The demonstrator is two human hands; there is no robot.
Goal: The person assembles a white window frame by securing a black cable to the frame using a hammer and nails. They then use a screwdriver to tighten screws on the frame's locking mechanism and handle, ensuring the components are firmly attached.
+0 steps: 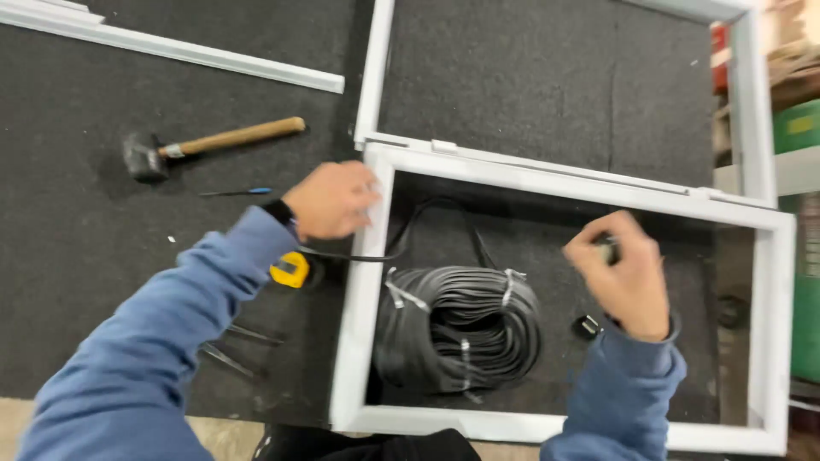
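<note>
My left hand (331, 201) rests on the left side of a white window frame (363, 290) near its top corner, fingers curled against the profile. A strand of black rubber strip (401, 243) runs from under that hand to a large coil of black strip (459, 329) lying inside the frame. My right hand (622, 273) hovers inside the frame to the right of the coil, pinching a small dark object that is too blurred to identify. Both arms wear blue sleeves.
A second white frame (752, 102) lies behind the first on the dark felt table (85, 230). A rubber mallet (209, 142) with a wooden handle, a thin blue-handled tool (239, 193), a yellow tape measure (291, 270) and metal pliers (235, 350) lie left. A white profile (188, 49) lies at the back.
</note>
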